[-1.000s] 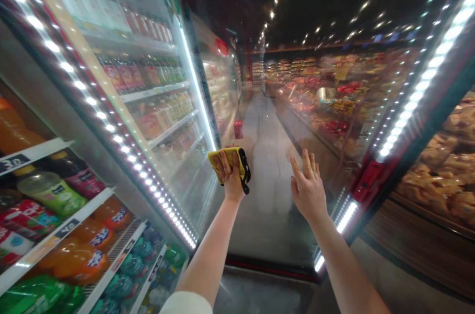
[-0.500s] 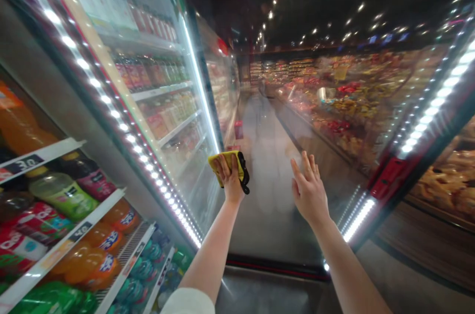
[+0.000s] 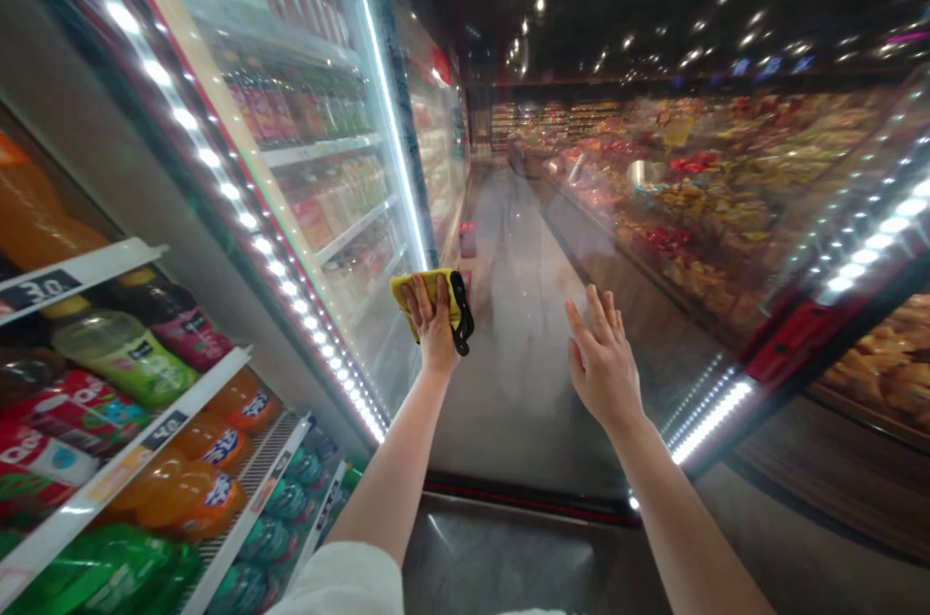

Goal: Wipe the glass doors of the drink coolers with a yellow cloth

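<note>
A folded yellow cloth with a black edge (image 3: 455,291) lies flat against the glass door (image 3: 523,383), pressed there by my left hand (image 3: 432,324), whose fingers are spread over it. Right of it, my right hand (image 3: 604,358) has its fingers extended and holds nothing; it is at the glass, though whether it touches cannot be made out. Lit strips run along the door's frame on both sides, and a red piece (image 3: 791,336) sits on the right edge.
On the left, cooler shelves (image 3: 210,392) hold bottles of orange, green and dark drinks with price tags. Through the glass appear an aisle floor (image 3: 501,208) and long produce displays (image 3: 697,179). The door's dark bottom edge (image 3: 523,496) crosses low in front.
My left hand and the cloth have shifted slightly left and up on the glass. My right hand has barely moved. The view has tilted a little.
</note>
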The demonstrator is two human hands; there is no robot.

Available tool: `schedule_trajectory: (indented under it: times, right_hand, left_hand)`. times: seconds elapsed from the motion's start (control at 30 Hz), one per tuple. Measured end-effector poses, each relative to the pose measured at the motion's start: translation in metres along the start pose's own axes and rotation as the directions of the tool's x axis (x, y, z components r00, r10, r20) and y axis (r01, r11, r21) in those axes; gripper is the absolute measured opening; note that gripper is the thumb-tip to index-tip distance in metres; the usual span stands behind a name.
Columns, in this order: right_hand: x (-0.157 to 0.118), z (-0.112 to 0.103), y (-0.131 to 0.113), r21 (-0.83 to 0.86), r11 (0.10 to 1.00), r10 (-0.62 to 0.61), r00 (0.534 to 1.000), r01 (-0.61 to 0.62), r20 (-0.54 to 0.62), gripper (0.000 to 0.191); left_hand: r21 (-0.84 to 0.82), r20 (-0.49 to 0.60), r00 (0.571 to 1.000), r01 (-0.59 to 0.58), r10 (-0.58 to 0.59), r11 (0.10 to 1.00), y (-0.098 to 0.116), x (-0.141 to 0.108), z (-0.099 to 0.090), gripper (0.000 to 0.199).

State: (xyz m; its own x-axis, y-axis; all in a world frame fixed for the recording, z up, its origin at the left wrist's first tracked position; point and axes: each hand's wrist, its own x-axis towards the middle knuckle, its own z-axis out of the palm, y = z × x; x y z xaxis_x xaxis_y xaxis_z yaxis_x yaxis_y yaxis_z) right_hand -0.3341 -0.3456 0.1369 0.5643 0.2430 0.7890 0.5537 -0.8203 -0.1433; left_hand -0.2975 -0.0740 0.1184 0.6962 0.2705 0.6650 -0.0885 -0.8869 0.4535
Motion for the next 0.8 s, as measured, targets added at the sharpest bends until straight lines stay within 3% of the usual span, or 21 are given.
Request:
schedule_trajectory:
  times: [0.07,0.13,0.23,0.33,0.4,0.5,0.63,0.7,0.8]
  right_hand:
    - [0.003,0.002,0.000,0.006,1.000,-0.008,1.000,0.008,0.001,0.087]
    - [0.011,0.004,-0.001,0.021,1.000,-0.021,1.000,0.021,-0.001,0.087]
    - [0.025,0.005,-0.003,0.052,0.997,-0.049,0.999,0.050,-0.020,0.086]
    - [0.034,0.004,-0.004,0.084,0.994,-0.061,0.996,0.067,-0.068,0.085]
    - [0.033,0.005,-0.003,0.103,0.992,-0.058,0.994,0.067,-0.088,0.085]
    - [0.025,0.009,-0.004,0.129,0.990,-0.051,0.995,0.062,-0.082,0.085]
    - [0.020,0.019,-0.008,0.165,0.982,-0.079,0.995,0.088,-0.062,0.085]
    - [0.023,0.022,-0.012,0.176,0.979,-0.088,0.994,0.099,-0.065,0.085]
    - [0.031,0.024,-0.018,0.171,0.980,-0.095,0.993,0.105,-0.067,0.085]
  left_hand:
    - [0.002,0.049,0.999,0.025,-0.025,1.000,0.008,-0.016,0.010,0.078]
    - [0.005,0.140,0.990,-0.020,0.019,1.000,0.018,-0.016,0.012,0.078]
    - [0.011,0.178,0.979,-0.104,0.100,0.995,0.022,0.015,-0.005,0.072]
    - [0.003,-0.053,0.994,-0.091,0.091,0.996,0.005,0.053,-0.034,0.063]
    - [-0.042,-0.220,0.975,-0.007,-0.003,0.999,-0.010,0.060,-0.043,0.059]
    - [-0.113,-0.266,0.951,0.130,-0.157,0.985,-0.020,0.037,-0.031,0.058]
    - [-0.104,-0.180,0.971,0.138,-0.155,0.985,-0.010,-0.002,0.002,0.065]
    - [-0.089,-0.124,0.986,0.104,-0.114,0.991,-0.008,-0.003,0.005,0.066]
    - [-0.063,-0.098,0.989,0.109,-0.115,0.992,-0.022,0.019,-0.010,0.064]
